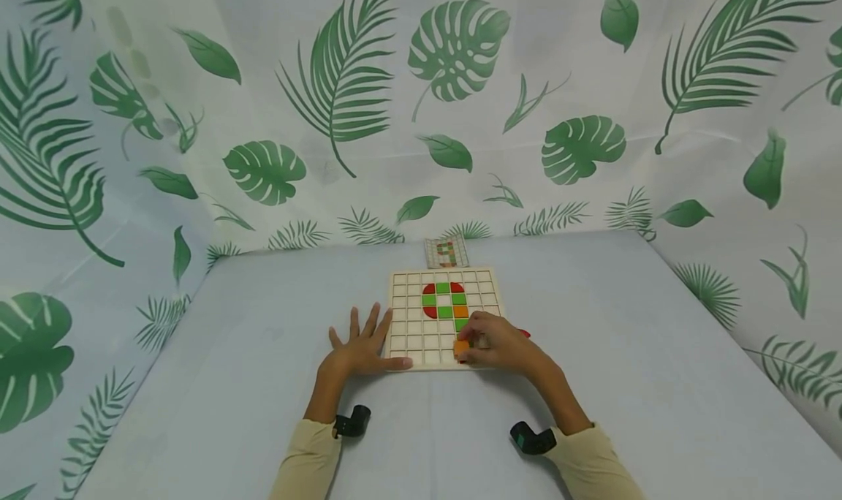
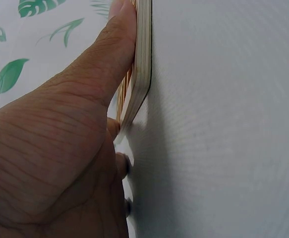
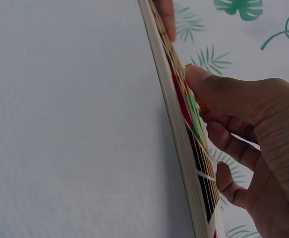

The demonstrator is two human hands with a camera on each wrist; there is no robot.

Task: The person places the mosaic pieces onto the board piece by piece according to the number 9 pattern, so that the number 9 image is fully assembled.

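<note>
A pale wooden grid board (image 1: 408,326) lies on the table, with red, green and orange tiles set in a ring and a column below it. My right hand (image 1: 503,341) pinches an orange square tile (image 1: 461,350) between thumb and finger, over the near part of the board. In the right wrist view, that tile (image 3: 202,104) shows only partly past the thumb. My left hand (image 1: 360,352) has its fingers spread at the board's left edge, its thumb (image 2: 115,49) lying along the near left corner. The right hand hides some near right cells.
Just behind the board lies a small pattern card (image 1: 431,254) with a similar coloured figure. A red piece (image 1: 524,332) peeks out beyond the right hand, at the board's right side. Leaf-printed cloth (image 1: 408,120) rises behind and at both sides of the pale tabletop (image 1: 263,324).
</note>
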